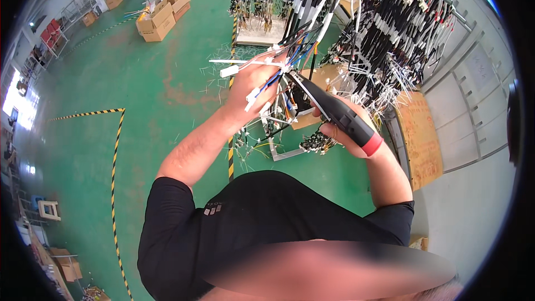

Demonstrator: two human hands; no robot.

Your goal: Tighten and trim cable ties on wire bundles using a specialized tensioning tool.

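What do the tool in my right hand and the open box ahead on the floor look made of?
The tool: probably matte plastic, black with a red end, judging by its smooth, moulded-looking body. The box: likely cardboard, matte brown, with thin folded-out flaps.

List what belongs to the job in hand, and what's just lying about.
In the job:
- wires, held in the left grip
- black tool with a red end, in the right grip
- hanging cables at right, probably related

Just about:
- cardboard boxes on the floor
- pale stool at far left
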